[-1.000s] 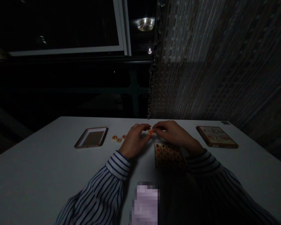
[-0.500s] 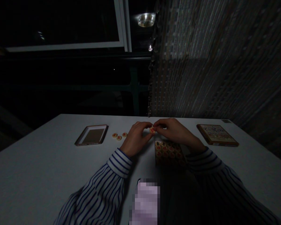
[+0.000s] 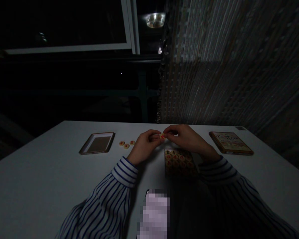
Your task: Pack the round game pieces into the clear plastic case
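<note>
A round pale piece with a red character [image 3: 162, 136] is held up between my two hands above the table. My left hand [image 3: 147, 145] pinches it from the left, fingers curled. From the right, my right hand [image 3: 185, 137] grips the same piece between thumb and forefinger. Just below my right hand stands a box of round pieces [image 3: 179, 161] in rows, with red and black characters; its lower part is in shadow. Left of my left hand, three loose round pieces [image 3: 126, 146] lie on the table.
An open, shallow tray-like lid [image 3: 97, 143] lies on the white table [image 3: 52, 172] at the left. At the right is a flat box with a printed cover [image 3: 231, 142]. A phone [image 3: 154, 214] rests at the near edge, and a bead curtain [image 3: 201, 66] hangs behind.
My left fingers have shifted on the piece and now close round its left side. The piece has risen very slightly; my right hand has barely moved.
</note>
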Available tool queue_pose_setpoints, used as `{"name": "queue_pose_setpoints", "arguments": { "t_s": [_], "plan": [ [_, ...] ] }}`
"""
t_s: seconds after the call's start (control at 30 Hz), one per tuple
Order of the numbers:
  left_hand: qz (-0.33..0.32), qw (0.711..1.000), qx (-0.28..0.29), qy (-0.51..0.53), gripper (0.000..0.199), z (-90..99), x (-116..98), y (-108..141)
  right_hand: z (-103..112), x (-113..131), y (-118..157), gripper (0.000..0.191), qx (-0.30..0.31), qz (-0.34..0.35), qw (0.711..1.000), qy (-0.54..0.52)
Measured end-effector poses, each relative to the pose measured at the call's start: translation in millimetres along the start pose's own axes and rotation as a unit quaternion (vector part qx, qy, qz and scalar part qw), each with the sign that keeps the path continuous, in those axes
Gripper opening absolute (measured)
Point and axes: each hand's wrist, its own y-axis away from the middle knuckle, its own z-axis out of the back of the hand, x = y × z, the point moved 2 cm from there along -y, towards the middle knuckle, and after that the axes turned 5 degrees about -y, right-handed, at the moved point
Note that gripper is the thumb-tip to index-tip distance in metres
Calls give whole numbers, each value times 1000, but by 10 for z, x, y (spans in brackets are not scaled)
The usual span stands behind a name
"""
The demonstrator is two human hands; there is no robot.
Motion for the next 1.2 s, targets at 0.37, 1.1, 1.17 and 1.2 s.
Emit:
{"name": "queue_pose_setpoints", "arguments": {
  "t_s": [0.37,1.1,1.17,1.2],
  "plan": [
    [16,1000,-10,-9,27,21,-17,-10,2,10,10,20,11,-6,1000,-9],
    [-4,999,5,-45,24,11,-15,-19,2,11,14,18,22,-9,999,30],
    [6,999,-1,-43,26,13,-5,-17,3,4,15,18,21,-6,999,33],
    [13,999,-5,-43,26,14,1,-16,3,-1,14,18,20,-4,999,34]
  ]
}}
